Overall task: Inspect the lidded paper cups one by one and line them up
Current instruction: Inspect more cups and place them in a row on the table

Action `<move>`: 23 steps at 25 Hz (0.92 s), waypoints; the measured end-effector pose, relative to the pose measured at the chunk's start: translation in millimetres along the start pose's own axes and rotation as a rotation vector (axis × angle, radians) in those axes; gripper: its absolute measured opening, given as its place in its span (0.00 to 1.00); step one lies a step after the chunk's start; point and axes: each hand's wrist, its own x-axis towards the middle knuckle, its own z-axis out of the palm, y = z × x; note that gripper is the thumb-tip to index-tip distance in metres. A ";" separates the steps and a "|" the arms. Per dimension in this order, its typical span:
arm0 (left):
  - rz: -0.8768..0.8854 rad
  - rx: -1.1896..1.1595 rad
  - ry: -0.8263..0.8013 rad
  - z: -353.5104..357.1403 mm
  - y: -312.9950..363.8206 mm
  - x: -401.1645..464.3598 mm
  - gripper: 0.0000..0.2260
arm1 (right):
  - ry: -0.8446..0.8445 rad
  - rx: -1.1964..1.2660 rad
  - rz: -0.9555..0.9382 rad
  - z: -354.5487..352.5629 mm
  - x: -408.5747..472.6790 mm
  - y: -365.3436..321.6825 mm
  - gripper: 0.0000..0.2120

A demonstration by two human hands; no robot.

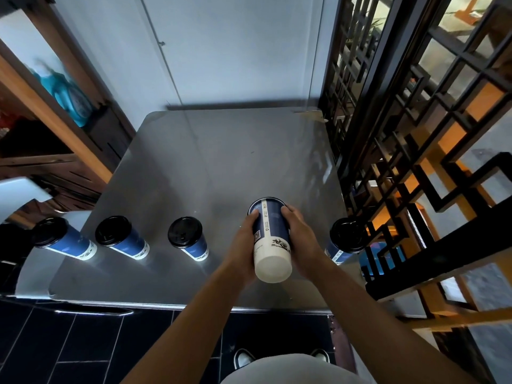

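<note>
4 lidded cups stand upright in a row along the near edge of a steel table [221,167]: the far-left cup [59,236], second cup [119,236] and third cup [187,238] on the left, and the right-hand cup [345,239] near the right edge, so judging by the gap, 1 cup is left to place. Both arms reach forward; the left hand [245,239] and right hand [300,236] wrap around the fifth cup [271,239], held above the table over that gap, tipped lid-away with its white base facing the camera.
</note>
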 end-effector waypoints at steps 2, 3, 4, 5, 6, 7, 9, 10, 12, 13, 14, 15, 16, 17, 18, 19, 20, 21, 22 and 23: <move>-0.008 0.016 0.011 -1.8 1.4 2.6 0.23 | 0.010 0.010 0.014 1.0 0.9 2.1 0.26; -0.011 0.022 0.017 -1.1 1.8 1.6 0.24 | 0.010 0.016 0.019 0.8 0.8 2.5 0.27; -0.015 0.032 0.022 0.2 2.3 0.7 0.25 | 0.015 0.016 0.026 0.8 0.3 1.8 0.27; -0.007 0.042 0.021 1.8 2.0 -1.1 0.25 | 0.020 0.013 0.033 1.1 -0.3 0.0 0.28; -0.008 0.051 0.024 0.3 0.5 1.2 0.24 | 0.023 0.010 0.042 1.2 -1.0 -0.9 0.28; 0.001 0.095 0.042 0.7 1.0 -0.1 0.24 | 0.020 0.014 0.049 1.6 -1.0 -1.6 0.28; 0.035 0.268 0.079 -0.4 4.9 1.4 0.30 | 0.015 0.019 0.055 1.6 -0.7 -4.4 0.28; 0.057 0.427 0.126 -2.2 7.5 4.0 0.35 | 0.023 0.014 0.054 0.4 1.7 -4.3 0.27; 0.179 0.728 0.282 -7.2 13.1 6.3 0.34 | 0.020 0.009 0.073 -2.4 4.5 -4.4 0.24; 0.209 0.730 0.294 -9.4 15.0 7.0 0.32 | 0.008 0.000 0.088 -3.5 6.6 -3.8 0.22; 0.207 0.668 0.265 -9.6 15.7 6.5 0.33 | -0.014 -0.009 0.105 -3.7 7.2 -3.1 0.22; 0.195 0.595 0.229 -6.1 15.6 3.4 0.34 | -0.017 -0.019 0.119 -2.0 7.3 -2.5 0.23; 0.214 0.562 0.217 -5.1 13.7 4.5 0.34 | -0.018 -0.014 0.123 -0.7 6.5 -2.4 0.25; 0.254 0.571 0.218 -2.8 10.5 5.3 0.32 | -0.015 -0.010 0.122 0.4 4.2 -3.5 0.26; 0.299 0.544 0.220 -2.6 8.3 6.0 0.28 | -0.016 -0.005 0.119 0.4 3.1 -4.6 0.26; 0.295 0.454 0.204 -2.6 7.9 6.3 0.26 | -0.008 -0.016 0.117 -1.2 3.4 -4.8 0.25; 0.251 0.336 0.179 -3.2 8.0 7.5 0.25 | -0.016 -0.012 0.130 -2.5 2.9 -5.9 0.24; 0.215 0.253 0.171 -0.2 8.5 2.8 0.24 | -0.032 -0.008 0.152 -3.5 -0.1 -9.1 0.23; 0.192 0.226 0.180 0.4 8.3 1.5 0.24 | -0.043 -0.001 0.171 -4.0 -1.4 -10.5 0.23; 0.180 0.249 0.190 1.2 7.3 2.7 0.27 | -0.044 0.016 0.184 -3.5 -2.0 -11.7 0.23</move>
